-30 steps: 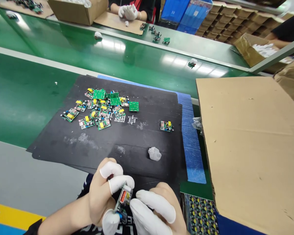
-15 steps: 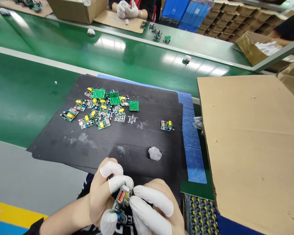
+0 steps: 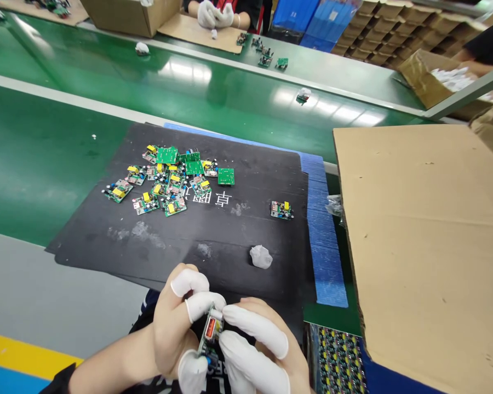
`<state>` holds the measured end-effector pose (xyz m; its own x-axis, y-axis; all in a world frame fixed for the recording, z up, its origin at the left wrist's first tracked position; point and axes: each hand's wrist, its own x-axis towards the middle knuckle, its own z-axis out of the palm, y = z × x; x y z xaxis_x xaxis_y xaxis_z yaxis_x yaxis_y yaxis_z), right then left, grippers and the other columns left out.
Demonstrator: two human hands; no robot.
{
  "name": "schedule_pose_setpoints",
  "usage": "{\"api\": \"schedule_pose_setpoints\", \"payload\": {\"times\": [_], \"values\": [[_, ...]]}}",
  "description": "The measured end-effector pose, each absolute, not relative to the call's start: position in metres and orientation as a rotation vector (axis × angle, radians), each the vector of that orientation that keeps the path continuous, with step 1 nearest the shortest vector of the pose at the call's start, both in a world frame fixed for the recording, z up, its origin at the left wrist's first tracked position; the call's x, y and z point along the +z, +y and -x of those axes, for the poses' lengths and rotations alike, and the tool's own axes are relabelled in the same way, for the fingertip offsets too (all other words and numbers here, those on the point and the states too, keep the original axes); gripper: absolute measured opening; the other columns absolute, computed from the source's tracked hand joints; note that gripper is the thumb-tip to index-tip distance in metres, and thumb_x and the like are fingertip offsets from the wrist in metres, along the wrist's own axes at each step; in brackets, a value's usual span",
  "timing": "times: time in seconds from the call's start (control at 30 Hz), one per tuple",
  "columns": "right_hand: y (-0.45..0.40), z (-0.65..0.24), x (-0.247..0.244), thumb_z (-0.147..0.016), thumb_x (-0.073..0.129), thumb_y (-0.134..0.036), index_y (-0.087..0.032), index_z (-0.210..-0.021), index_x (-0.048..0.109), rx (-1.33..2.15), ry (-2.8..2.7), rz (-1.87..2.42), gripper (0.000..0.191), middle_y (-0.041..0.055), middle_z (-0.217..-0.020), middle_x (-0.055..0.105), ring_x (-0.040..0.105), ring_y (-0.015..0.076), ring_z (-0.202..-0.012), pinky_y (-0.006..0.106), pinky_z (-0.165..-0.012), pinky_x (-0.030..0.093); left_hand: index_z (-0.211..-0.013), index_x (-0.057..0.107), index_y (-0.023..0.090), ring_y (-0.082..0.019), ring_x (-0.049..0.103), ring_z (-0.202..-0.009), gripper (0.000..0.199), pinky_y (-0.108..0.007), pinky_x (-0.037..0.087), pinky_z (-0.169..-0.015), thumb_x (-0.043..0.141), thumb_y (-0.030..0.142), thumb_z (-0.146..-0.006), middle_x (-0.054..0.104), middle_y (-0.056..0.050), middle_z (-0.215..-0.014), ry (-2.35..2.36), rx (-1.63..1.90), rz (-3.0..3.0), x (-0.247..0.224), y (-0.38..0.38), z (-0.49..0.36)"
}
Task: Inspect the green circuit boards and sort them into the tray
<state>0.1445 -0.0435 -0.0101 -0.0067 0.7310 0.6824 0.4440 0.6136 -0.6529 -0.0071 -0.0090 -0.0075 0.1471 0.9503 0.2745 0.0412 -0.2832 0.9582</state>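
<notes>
My left hand, with white finger cots on thumb and fingers, pinches a small circuit board by its edges. The board is tilted, its red USB port facing up. Against the board's right side press the cotted fingertips of my right hand, closed together; whether a small bit sits between them is hidden. Beyond my hands a lump of whitish putty lies on the black mat. A single board lies farther right, and a pile of several boards covers the mat's left part.
A large cardboard sheet stands at right, beside a tray of boards. Behind the mat runs a green conveyor carrying boards with white lumps. Across it, a co-worker's gloved hands are near a cardboard box.
My hands have shifted slightly right with the board, which is turned a little more upright. Pieces on the conveyor have moved left. The putty and the piled boards stay in place.
</notes>
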Motion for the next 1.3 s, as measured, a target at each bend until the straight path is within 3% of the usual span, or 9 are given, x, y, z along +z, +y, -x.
{"api": "schedule_pose_setpoints", "payload": {"times": [0.4,0.63,0.87,1.0,1.1,1.3], "values": [[-0.045,-0.145,-0.015,-0.088,0.052,-0.021,-0.018,-0.106,0.066,0.119,-1.772,0.942,0.023,0.0079,-0.100,0.072,0.069,0.0184,-0.090,0.033,-0.077,0.061,-0.082,0.065,0.022,-0.018,0.045,-0.060,0.019,-0.032,0.038,-0.050,0.055,0.038,-0.086,0.044,-0.003,-0.069,1.089,1.252,-1.511,-0.021,-0.017,0.012],[-0.051,-0.138,-0.012,-0.085,0.057,-0.019,-0.021,-0.117,0.063,0.242,-1.742,1.038,0.033,0.0095,-0.107,0.070,0.068,0.0216,-0.093,0.036,-0.080,0.060,-0.086,0.065,0.023,-0.018,0.043,-0.060,0.040,-0.033,0.038,-0.050,0.053,0.060,-0.081,0.043,-0.003,-0.071,1.073,1.365,-1.686,-0.009,-0.009,0.010],[-0.051,-0.143,-0.009,-0.090,0.047,-0.018,-0.028,-0.120,0.059,0.353,-1.588,1.071,0.034,0.0061,-0.105,0.066,0.067,0.0179,-0.086,0.031,-0.068,0.058,-0.086,0.066,0.022,-0.019,0.042,-0.063,0.047,-0.032,0.038,-0.051,0.039,0.060,-0.088,0.042,-0.004,-0.071,1.126,1.376,-1.873,-0.001,0.000,0.008],[-0.040,-0.162,0.000,-0.084,0.052,-0.006,-0.023,-0.113,0.063,0.314,-1.606,1.292,0.036,0.0064,-0.097,0.062,0.063,0.0182,-0.083,0.031,-0.066,0.054,-0.092,0.066,0.020,-0.019,0.043,-0.067,0.042,-0.032,0.038,-0.056,0.039,0.053,-0.091,0.045,-0.005,-0.073,1.060,1.412,-1.919,-0.006,0.004,0.013],[-0.028,-0.174,-0.002,-0.083,0.054,-0.004,-0.021,-0.104,0.066,0.071,-1.686,1.493,0.029,0.0064,-0.093,0.061,0.058,0.0191,-0.083,0.035,-0.072,0.050,-0.091,0.066,0.019,-0.019,0.047,-0.069,0.036,-0.031,0.040,-0.057,0.044,0.047,-0.091,0.048,-0.006,-0.078,1.007,1.447,-1.769,-0.007,0.006,0.010],[-0.010,-0.180,-0.029,-0.086,0.053,-0.010,-0.016,-0.092,0.067,-0.237,-1.817,1.714,0.016,0.0087,-0.084,0.062,0.052,0.0208,-0.075,0.034,-0.065,0.047,-0.075,0.061,0.015,-0.017,0.056,-0.062,0.047,-0.028,0.045,-0.053,0.052,0.061,-0.082,0.050,-0.005,-0.076,0.914,1.358,-0.993,-0.003,0.008,-0.004]]}}
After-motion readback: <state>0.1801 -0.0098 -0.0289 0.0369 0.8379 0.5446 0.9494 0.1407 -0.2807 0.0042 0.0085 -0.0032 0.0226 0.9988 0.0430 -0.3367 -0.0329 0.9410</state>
